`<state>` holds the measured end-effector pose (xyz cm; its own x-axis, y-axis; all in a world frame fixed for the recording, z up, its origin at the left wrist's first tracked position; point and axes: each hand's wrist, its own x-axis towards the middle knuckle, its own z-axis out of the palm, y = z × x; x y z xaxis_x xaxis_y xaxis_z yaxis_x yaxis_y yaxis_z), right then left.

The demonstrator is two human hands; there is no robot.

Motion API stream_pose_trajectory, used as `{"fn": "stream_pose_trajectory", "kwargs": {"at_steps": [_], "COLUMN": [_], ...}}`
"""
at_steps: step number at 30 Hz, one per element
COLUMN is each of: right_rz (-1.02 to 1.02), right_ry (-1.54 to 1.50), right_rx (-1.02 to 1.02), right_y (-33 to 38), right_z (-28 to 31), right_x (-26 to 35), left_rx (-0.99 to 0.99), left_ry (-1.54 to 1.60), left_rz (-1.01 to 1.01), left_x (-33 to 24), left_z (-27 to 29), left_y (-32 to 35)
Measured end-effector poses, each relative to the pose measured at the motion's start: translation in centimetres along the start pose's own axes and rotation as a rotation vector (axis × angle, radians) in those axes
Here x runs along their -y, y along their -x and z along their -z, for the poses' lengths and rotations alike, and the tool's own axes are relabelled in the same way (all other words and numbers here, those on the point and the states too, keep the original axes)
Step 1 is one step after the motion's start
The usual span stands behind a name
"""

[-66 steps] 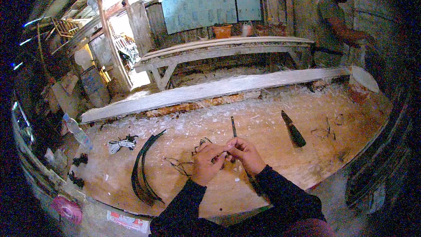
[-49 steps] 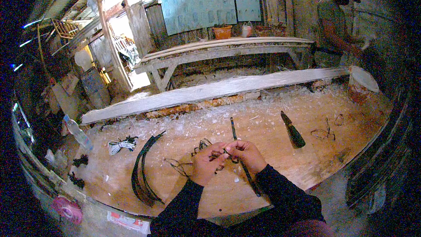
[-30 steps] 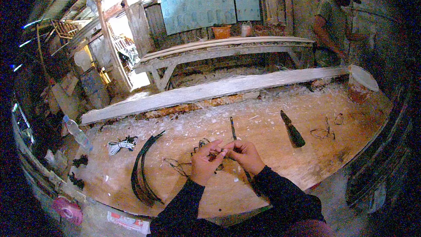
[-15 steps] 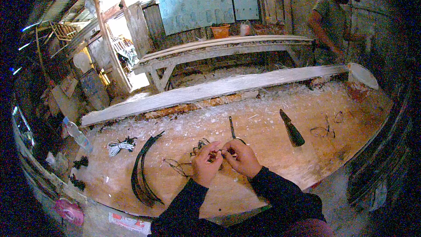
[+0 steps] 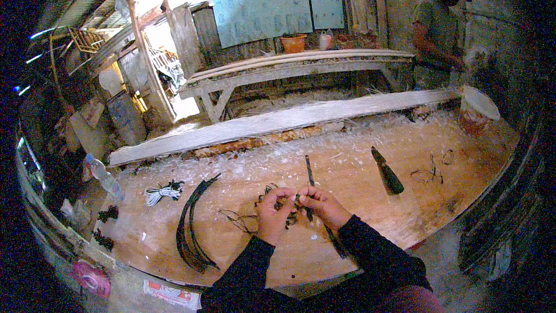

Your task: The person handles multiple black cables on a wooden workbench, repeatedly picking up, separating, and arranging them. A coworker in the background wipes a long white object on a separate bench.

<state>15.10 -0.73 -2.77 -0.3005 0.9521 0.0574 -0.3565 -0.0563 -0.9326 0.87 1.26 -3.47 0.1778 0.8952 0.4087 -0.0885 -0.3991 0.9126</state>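
- Both hands meet at the lower centre of the frame, above a wooden table (image 5: 243, 255).
- The left hand (image 5: 272, 214) has its fingers curled, thumb and fingertips closed on a small dark piece (image 5: 297, 200); the grip is partly hidden.
- The right hand (image 5: 327, 207) pinches the same piece from the other side – it sits right between the two sets of fingertips.
- A long dark strip (image 5: 308, 168) runs under the right hand, from the centre down toward the right sleeve (image 5: 376, 249).
- Dark loops of cord show just beyond and beneath the left hand; a thin wire loop (image 5: 236, 218) lies to its left.
- Left of centre are curved black strips (image 5: 184, 229), with a white cord bundle (image 5: 159, 195) above and left of them.
- Right of centre lies a dark, pointed tool (image 5: 386, 173).
- A bucket (image 5: 480, 104) stands at right – a co-worker (image 5: 437, 29) is behind, upper right.
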Motion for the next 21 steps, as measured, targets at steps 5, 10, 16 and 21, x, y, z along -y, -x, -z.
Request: {"fn": "stream_pose_trajectory", "kwargs": {"at_steps": [5, 10, 16, 21], "right_rz": [0.009, 0.083, 0.147, 0.154], "right_ry": [-0.053, -0.028, 0.071, 0.06], "right_rx": [-0.057, -0.138, -0.111, -0.103], "right_y": [-0.13, -0.29, 0.06, 0.43], "right_z": [0.25, 0.3, -0.14, -0.36], "right_x": [-0.37, -0.54, -0.03, 0.33], "left_rx": [0.01, 0.028, -0.017, -0.019], "left_ry": [-0.057, -0.073, -0.053, -0.042], "left_rz": [-0.016, -0.01, 0.077, 0.118], "left_x": [0.14, -0.22, -0.08, 0.14], "left_z": [0.11, 0.12, 0.01, 0.16], "left_y": [-0.14, 0.05, 0.2, 0.22]}}
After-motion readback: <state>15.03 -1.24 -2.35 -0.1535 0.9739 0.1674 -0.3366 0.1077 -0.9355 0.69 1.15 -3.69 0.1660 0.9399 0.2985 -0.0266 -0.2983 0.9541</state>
